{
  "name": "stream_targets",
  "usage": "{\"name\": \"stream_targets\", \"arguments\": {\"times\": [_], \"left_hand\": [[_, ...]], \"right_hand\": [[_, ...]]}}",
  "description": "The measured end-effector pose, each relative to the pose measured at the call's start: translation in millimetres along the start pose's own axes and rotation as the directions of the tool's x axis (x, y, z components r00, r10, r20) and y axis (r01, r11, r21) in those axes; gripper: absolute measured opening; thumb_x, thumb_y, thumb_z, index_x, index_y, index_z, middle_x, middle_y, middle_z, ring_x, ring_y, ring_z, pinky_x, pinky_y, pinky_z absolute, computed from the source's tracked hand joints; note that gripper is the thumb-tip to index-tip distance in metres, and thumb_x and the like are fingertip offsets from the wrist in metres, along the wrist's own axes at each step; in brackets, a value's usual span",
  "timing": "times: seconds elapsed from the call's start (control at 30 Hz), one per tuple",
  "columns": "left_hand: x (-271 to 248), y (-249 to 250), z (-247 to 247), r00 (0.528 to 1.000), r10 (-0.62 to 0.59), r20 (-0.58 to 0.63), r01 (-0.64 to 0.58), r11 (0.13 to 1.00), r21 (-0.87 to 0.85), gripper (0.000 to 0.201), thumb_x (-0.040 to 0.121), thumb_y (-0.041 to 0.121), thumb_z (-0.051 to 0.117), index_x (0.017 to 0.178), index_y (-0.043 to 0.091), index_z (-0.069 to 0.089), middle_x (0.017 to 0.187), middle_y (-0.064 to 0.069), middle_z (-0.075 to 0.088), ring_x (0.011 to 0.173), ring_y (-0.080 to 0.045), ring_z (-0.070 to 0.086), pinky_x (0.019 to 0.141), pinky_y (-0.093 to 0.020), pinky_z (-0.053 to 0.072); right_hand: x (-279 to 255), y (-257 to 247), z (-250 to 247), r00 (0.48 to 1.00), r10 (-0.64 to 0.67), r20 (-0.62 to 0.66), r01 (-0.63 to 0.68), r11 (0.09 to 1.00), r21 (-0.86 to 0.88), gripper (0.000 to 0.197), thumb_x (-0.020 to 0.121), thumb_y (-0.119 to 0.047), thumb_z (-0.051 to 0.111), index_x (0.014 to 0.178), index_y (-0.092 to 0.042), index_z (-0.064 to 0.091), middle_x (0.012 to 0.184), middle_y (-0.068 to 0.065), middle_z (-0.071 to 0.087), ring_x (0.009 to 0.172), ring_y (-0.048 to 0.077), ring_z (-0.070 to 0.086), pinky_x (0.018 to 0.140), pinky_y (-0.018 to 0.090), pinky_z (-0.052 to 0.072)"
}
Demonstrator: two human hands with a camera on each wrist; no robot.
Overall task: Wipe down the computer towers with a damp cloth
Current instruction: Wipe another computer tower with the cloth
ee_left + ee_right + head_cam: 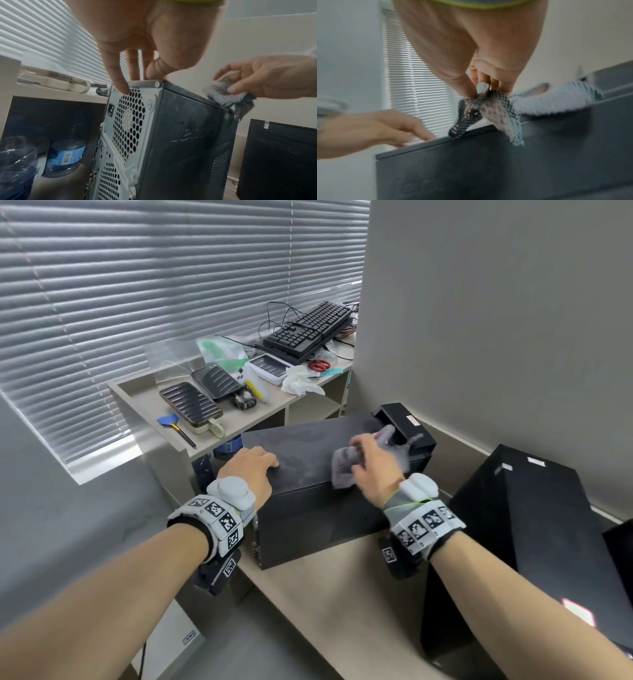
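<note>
A dusty black computer tower (308,457) stands on the floor, its vented metal back (126,121) turned toward the shelf. My left hand (255,465) rests on the tower's top at the rear corner. Its fingers (120,83) reach over the back edge. My right hand (371,462) pinches a grey knitted cloth (344,470) and holds it on the top near the front, with a corner of the cloth (501,119) hanging over the side edge. A second black tower (534,525) stands to the right, untouched.
A low beige shelf (137,402) under the blinds carries a keyboard (308,330), phones, red scissors (320,365) and crumpled tissue. Water bottles (63,157) sit in its lower compartment. A grey wall (496,320) runs behind the towers. Another dark box edge (620,553) shows at the far right.
</note>
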State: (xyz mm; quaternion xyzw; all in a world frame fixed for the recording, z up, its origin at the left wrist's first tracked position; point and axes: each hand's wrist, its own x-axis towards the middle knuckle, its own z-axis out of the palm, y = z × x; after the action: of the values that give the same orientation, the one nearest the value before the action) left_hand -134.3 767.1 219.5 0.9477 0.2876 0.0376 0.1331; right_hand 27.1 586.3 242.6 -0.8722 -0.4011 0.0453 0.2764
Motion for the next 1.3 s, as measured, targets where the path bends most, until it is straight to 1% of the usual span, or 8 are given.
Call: {"name": "stream_targets", "arguments": {"times": [0.13,0.27,0.47,0.6,0.73,1.07,1.2,1.3], "left_hand": [[2,0,-1,1.0,0.006,-0.015,-0.006,1.0,0.006,0.044,0.085,0.006,0.048,0.12,0.03,0.059,0.124,0.007,0.054,0.117,-0.02,0.044,0.091,-0.04,0.047],[0,-1,0,1.0,0.012,-0.01,-0.012,1.0,-0.01,0.045,0.085,0.005,0.047,0.12,0.031,0.059,0.124,0.009,0.054,0.117,-0.018,0.045,0.09,-0.036,0.046],[2,-5,-7,0.999,0.028,0.033,-0.027,1.0,-0.012,0.046,0.087,0.007,0.047,0.125,0.032,0.058,0.128,0.009,0.052,0.119,-0.018,0.045,0.095,-0.034,0.043],[7,-4,-17,0.989,0.052,0.141,-0.058,0.997,0.042,0.051,0.09,0.008,0.048,0.136,0.031,0.051,0.142,0.007,0.046,0.131,-0.018,0.04,0.109,-0.031,0.032],[6,1,-20,0.989,0.074,0.128,-0.085,0.993,0.085,0.052,0.092,0.01,0.048,0.141,0.028,0.046,0.149,0.007,0.039,0.137,-0.014,0.035,0.11,-0.024,0.022],[7,-5,-19,0.984,0.076,0.161,-0.091,0.992,0.089,0.053,0.09,0.011,0.052,0.14,0.032,0.048,0.152,0.009,0.037,0.138,-0.014,0.034,0.112,-0.027,0.022],[5,-4,-19,0.982,0.071,0.177,-0.088,0.993,0.085,0.058,0.09,0.01,0.053,0.143,0.031,0.044,0.155,0.01,0.03,0.142,-0.015,0.028,0.114,-0.028,0.02],[4,-4,-17,0.984,0.061,0.169,-0.075,0.994,0.074,0.06,0.087,0.009,0.053,0.142,0.032,0.045,0.154,0.011,0.031,0.142,-0.017,0.029,0.113,-0.03,0.024]], "right_hand": [[11,-19,9,0.983,-0.168,-0.074,0.169,0.985,0.011,0.043,0.082,0.002,0.052,0.123,-0.01,0.058,0.117,0.008,0.055,0.107,0.024,0.053,0.098,0.027,0.038],[23,15,3,0.992,-0.05,0.115,0.085,0.941,-0.327,0.034,0.09,-0.013,0.05,0.123,-0.011,0.057,0.132,0.005,0.046,0.122,0.028,0.045,0.099,0.034,0.04],[29,25,9,0.972,-0.057,0.228,0.142,0.914,-0.379,0.049,0.095,-0.037,0.045,0.134,-0.006,0.045,0.141,0.012,0.036,0.133,0.033,0.034,0.112,0.039,0.027],[69,41,-5,0.958,0.248,0.144,-0.16,0.879,-0.449,0.054,0.095,-0.037,0.042,0.14,-0.007,0.035,0.144,0.015,0.031,0.13,0.037,0.037,0.109,0.044,0.03],[101,22,3,0.933,0.316,0.174,-0.189,0.84,-0.508,0.066,0.095,-0.037,0.041,0.151,-0.009,0.017,0.156,0.01,0.017,0.14,0.035,0.024,0.115,0.047,0.021],[58,-16,36,0.918,-0.195,0.346,0.284,0.931,-0.23,0.054,0.087,-0.008,0.049,0.141,-0.008,0.038,0.151,0.007,0.028,0.139,0.025,0.028,0.113,0.025,0.018],[83,41,-1,0.968,0.106,0.228,-0.023,0.941,-0.337,0.056,0.086,-0.012,0.045,0.141,-0.013,0.037,0.154,0.007,0.027,0.14,0.028,0.031,0.115,0.033,0.024],[96,42,-1,0.966,0.117,0.231,-0.062,0.971,-0.231,0.051,0.087,-0.028,0.027,0.131,-0.016,0.049,0.145,0.007,0.039,0.133,0.025,0.039,0.112,0.034,0.029]]}}
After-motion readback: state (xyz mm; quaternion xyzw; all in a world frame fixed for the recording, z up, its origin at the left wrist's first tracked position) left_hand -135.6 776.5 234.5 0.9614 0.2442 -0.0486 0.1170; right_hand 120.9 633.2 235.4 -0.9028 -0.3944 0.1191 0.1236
